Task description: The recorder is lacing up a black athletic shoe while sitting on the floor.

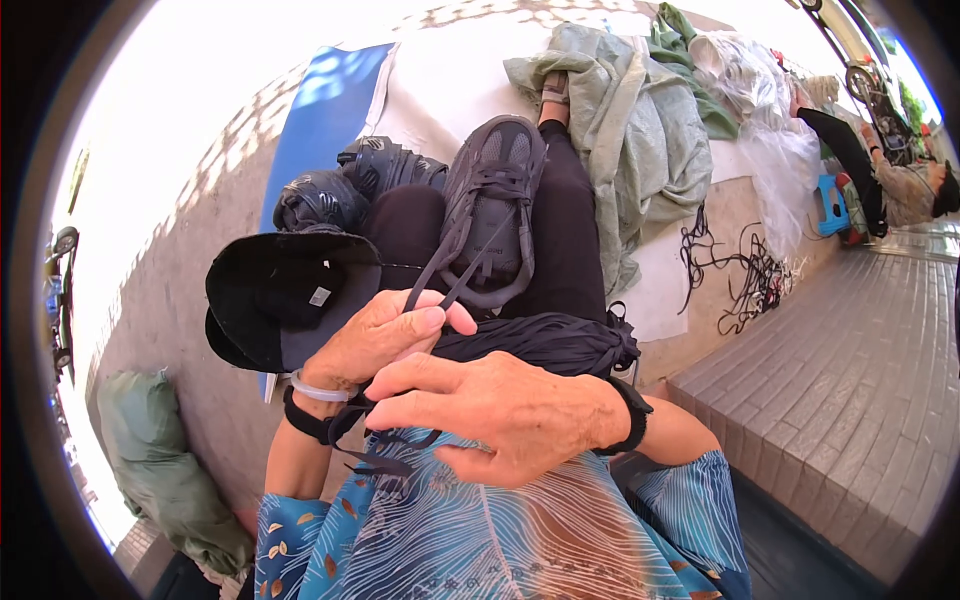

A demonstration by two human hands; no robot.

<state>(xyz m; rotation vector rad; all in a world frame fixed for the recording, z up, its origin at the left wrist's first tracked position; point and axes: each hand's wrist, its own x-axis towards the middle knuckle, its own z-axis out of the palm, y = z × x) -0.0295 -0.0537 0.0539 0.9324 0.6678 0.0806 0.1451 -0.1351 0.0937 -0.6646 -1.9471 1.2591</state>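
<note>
A dark grey sneaker (492,210) rests on my lap between my black-trousered legs, its toe pointing away from me. Two strands of its black shoelace (428,268) run from the eyelets down to my left hand (385,335), which pinches them between thumb and fingers. Loose lace ends (380,463) hang below, near my left wrist. My right hand (515,412) is just nearer to me, its fingers spread toward the left wrist; nothing clearly shows in its grip. Beyond it, a thick bundle of black laces (545,343) lies across my lap.
A black cap (285,300) lies left of my knee, beside more dark shoes (345,185). Grey-green cloth (635,140) and clear plastic (785,180) spread at the far right, near tangled laces (755,280). A tiled step (830,370) runs along the right; a person (905,190) sits beyond.
</note>
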